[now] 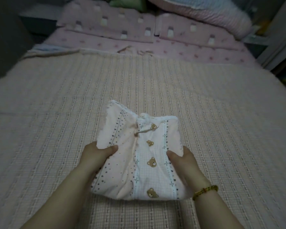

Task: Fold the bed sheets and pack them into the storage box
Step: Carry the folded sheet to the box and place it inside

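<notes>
Sheet: folded bundle point(139, 156), bear print, apparently lifted off the bed point(221, 129).
Left hand point(96, 156): grasps its left edge.
Right hand point(183, 159): grasps its right edge.

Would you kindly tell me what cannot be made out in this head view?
Storage box: nowhere in the head view.
Fingers of the left hand and right hand: hidden under the folded sheet; only the thumbs show.
Heaped bedding beyond the pillows: blurred, cut off by the top edge.

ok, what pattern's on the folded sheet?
Folded sheet: pale pink, brown teddy bears, dotted borders; head view.
</notes>
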`<move>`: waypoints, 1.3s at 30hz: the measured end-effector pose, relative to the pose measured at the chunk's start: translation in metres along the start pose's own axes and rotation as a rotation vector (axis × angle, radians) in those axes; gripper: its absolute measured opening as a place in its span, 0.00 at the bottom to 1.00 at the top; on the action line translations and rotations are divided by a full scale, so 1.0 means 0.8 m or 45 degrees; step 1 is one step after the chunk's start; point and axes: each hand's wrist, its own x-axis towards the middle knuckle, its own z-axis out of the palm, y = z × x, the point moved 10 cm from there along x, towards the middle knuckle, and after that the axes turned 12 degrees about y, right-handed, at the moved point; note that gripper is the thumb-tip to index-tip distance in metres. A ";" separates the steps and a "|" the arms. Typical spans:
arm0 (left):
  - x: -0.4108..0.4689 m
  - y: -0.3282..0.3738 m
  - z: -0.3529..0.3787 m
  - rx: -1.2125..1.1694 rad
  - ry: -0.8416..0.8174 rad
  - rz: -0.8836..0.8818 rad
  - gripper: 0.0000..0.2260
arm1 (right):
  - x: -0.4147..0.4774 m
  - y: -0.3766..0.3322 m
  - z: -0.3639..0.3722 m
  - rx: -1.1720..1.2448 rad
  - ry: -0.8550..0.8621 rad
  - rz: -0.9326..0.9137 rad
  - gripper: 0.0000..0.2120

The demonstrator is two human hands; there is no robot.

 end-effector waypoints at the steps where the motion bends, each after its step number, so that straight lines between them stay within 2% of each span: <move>1: -0.021 0.007 -0.014 -0.010 0.010 0.031 0.20 | -0.022 -0.012 -0.003 -0.040 0.009 -0.051 0.15; 4: -0.068 0.017 -0.060 -0.053 0.054 0.083 0.17 | -0.082 -0.046 -0.006 -0.160 -0.005 -0.204 0.18; 7: -0.107 0.025 -0.119 -0.112 0.168 0.142 0.11 | -0.143 -0.087 0.004 -0.234 -0.042 -0.372 0.17; 13: -0.195 0.021 -0.223 0.069 0.501 0.307 0.09 | -0.295 -0.155 0.091 -0.613 -0.277 -0.943 0.21; 16: -0.235 -0.005 -0.281 0.026 0.676 0.249 0.12 | -0.359 -0.158 0.123 -0.701 -0.422 -1.148 0.24; 20: -0.306 -0.057 -0.336 -0.150 0.914 0.127 0.09 | -0.433 -0.141 0.144 -0.752 -0.674 -1.356 0.24; 26: -0.441 -0.193 -0.374 -0.478 1.305 -0.165 0.09 | -0.562 -0.073 0.160 -0.830 -1.086 -1.650 0.16; 28: -0.508 -0.250 -0.387 -0.567 1.475 -0.267 0.07 | -0.624 -0.027 0.158 -0.863 -1.269 -1.728 0.15; 30: -0.569 -0.304 -0.391 -0.619 1.621 -0.382 0.08 | -0.678 0.021 0.149 -0.898 -1.441 -1.792 0.15; 33: -0.654 -0.378 -0.377 -0.749 1.789 -0.528 0.11 | -0.748 0.092 0.128 -0.939 -1.655 -1.888 0.16; 39: -0.840 -0.513 -0.297 -1.052 2.120 -0.789 0.09 | -0.873 0.265 0.042 -1.126 -2.090 -2.087 0.15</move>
